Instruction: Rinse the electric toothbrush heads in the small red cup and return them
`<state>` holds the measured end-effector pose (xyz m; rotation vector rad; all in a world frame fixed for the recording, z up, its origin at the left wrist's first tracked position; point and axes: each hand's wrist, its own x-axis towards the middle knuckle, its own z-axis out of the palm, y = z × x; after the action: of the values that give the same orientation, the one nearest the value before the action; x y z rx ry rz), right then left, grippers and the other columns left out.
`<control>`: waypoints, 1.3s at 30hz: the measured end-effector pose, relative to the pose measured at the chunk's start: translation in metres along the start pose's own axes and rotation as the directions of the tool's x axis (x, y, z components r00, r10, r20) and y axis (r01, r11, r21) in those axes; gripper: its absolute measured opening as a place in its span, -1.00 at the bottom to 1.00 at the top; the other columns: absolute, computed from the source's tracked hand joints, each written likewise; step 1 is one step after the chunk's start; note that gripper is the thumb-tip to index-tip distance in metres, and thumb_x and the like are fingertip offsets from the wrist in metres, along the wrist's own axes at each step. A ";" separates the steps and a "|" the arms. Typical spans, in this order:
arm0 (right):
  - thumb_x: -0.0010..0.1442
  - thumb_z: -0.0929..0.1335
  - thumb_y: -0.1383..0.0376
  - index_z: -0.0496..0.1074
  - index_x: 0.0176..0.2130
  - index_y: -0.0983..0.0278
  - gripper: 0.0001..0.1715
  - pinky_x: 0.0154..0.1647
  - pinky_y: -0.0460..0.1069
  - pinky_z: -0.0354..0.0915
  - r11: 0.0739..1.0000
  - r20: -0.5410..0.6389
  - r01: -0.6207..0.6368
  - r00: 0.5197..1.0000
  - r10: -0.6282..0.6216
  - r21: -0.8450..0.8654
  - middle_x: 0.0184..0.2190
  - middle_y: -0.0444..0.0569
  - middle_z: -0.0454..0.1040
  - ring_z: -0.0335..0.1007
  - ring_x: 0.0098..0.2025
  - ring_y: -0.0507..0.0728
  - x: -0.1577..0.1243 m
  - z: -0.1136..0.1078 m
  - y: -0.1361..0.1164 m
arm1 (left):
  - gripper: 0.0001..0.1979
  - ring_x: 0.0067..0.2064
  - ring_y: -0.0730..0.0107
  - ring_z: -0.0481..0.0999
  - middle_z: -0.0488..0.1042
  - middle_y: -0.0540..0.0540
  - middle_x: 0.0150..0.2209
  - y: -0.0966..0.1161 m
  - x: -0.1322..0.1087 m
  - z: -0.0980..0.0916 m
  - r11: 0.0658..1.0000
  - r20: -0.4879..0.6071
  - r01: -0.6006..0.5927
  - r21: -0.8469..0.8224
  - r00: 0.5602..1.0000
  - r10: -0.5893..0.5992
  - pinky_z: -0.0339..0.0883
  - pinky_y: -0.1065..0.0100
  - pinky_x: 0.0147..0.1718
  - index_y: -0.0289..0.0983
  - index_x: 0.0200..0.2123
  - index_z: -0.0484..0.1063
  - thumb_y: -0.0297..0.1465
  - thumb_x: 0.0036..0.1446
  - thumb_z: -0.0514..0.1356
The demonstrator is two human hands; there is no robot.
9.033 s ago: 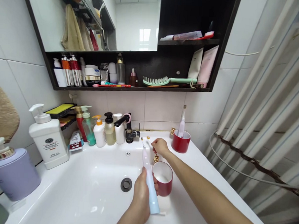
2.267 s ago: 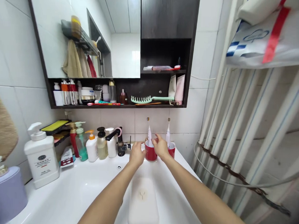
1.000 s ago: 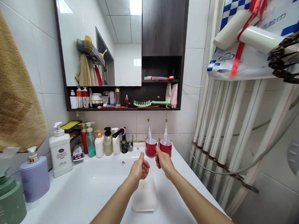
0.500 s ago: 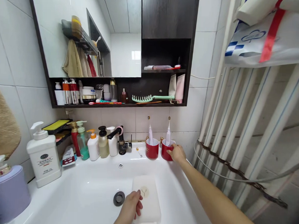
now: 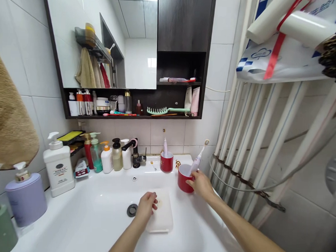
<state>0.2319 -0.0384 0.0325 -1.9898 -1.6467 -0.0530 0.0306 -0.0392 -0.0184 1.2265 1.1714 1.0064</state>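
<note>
My right hand (image 5: 201,183) is closed on the rim and side of a red cup (image 5: 183,181), which it holds up over the sink's right back edge. An electric toothbrush (image 5: 195,165) with a pale lilac handle stands in this cup, leaning right, its head up. Low over the sink, my left hand (image 5: 146,206) is loosely curled with the thumb apart from the fingers, and nothing shows in it. Beneath and beside it, a whitish flat plastic box (image 5: 164,218) lies in the basin. A second red cup (image 5: 166,164) with a similar toothbrush (image 5: 165,147) stands on the back ledge.
A black faucet (image 5: 138,158) rises from the ledge of the white sink (image 5: 77,218). Several pump bottles (image 5: 117,155) line the left side. Above hangs a mirror cabinet (image 5: 183,30) with toiletries and a green hairbrush (image 5: 163,111). Pipes (image 5: 239,144) run along the right.
My right hand has taken the red cup off the ledge and moved it toward me; its toothbrush now tilts right. My left hand has risen slightly. The view has shifted.
</note>
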 end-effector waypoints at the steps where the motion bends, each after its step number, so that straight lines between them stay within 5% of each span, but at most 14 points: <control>1: -0.19 0.26 0.29 0.31 -0.51 0.27 -0.87 -0.41 -0.10 0.08 1.000 0.011 0.025 1.000 -0.025 0.011 -0.42 -0.03 0.27 0.22 -0.40 0.06 -0.008 0.001 -0.004 | -0.75 -0.65 0.67 0.21 0.23 0.08 -0.60 0.006 -0.001 0.002 1.000 -0.002 -0.017 0.006 1.000 0.017 -0.01 0.55 -0.71 -0.31 -0.56 0.19 -0.23 -0.14 -0.04; 8: -0.19 0.25 0.35 0.30 -0.52 0.28 -0.90 -0.41 -0.11 0.09 0.980 0.093 0.124 0.986 -0.139 0.154 -0.41 -0.04 0.24 0.22 -0.40 0.05 -0.047 0.027 -0.032 | -0.75 -0.38 0.53 0.30 0.29 -0.04 -0.35 0.041 0.005 0.017 0.985 0.005 -0.155 0.081 0.988 0.155 0.22 0.36 -0.42 -0.35 -0.31 0.21 -0.32 -0.04 -0.06; 16: -0.18 0.21 0.39 0.31 -0.44 0.32 -0.81 -0.43 -0.08 0.11 0.977 0.159 0.117 0.976 -0.146 0.179 -0.34 0.02 0.24 0.24 -0.43 0.06 -0.060 0.060 -0.049 | -0.60 -0.12 0.35 0.18 0.18 -0.12 -0.13 0.037 0.024 0.031 0.947 0.044 -0.245 0.210 0.970 0.241 0.09 0.20 -0.18 -0.30 -0.14 0.09 -0.39 -0.11 0.05; 19: -0.20 0.21 0.41 0.32 -0.41 0.32 -0.76 -0.43 -0.07 0.12 0.976 0.168 0.120 0.974 -0.151 0.180 -0.31 0.04 0.24 0.25 -0.42 0.08 -0.061 0.066 -0.052 | -0.48 -0.12 0.34 0.18 0.18 -0.14 -0.13 0.034 0.032 0.037 0.932 0.076 -0.251 0.263 0.968 0.239 0.08 0.26 -0.17 -0.30 -0.10 0.04 -0.44 -0.20 0.13; 27: -0.23 0.20 0.45 0.30 -0.33 0.31 -0.64 -0.42 -0.09 0.13 0.973 0.149 0.135 0.975 -0.164 0.190 -0.28 0.04 0.24 0.24 -0.36 0.09 -0.058 0.075 -0.054 | -0.74 -0.28 0.46 0.28 0.27 -0.07 -0.25 0.022 0.043 0.043 0.909 0.100 -0.237 0.344 0.971 0.215 0.19 0.27 -0.31 -0.31 -0.26 0.20 -0.33 -0.04 -0.06; 32: -0.20 0.18 0.43 0.30 -0.40 0.30 -0.73 -0.44 -0.09 0.13 0.974 0.130 0.141 0.978 -0.165 0.175 -0.22 0.07 0.22 0.26 -0.36 0.08 -0.064 0.075 -0.053 | -0.76 -0.32 0.48 0.29 0.29 -0.04 -0.31 0.024 0.041 0.040 0.930 0.050 -0.308 0.202 0.951 0.305 0.20 0.30 -0.34 -0.33 -0.32 0.23 -0.33 -0.04 -0.05; 39: -0.20 0.20 0.38 0.28 -0.38 0.27 -0.75 -0.38 -0.03 0.13 0.976 0.113 0.142 0.980 -0.162 0.168 -0.12 0.08 0.14 0.22 -0.27 0.14 -0.067 0.078 -0.049 | -0.81 -0.34 0.56 0.26 0.29 0.03 -0.42 0.074 0.025 0.000 0.870 -0.133 -0.446 -0.210 0.895 0.426 0.13 0.45 -0.29 -0.28 -0.37 0.22 -0.33 -0.09 0.00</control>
<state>0.1464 -0.0605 -0.0392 -1.7766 -1.8212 0.1463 0.0380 -0.0074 0.0525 1.2938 0.8152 1.5032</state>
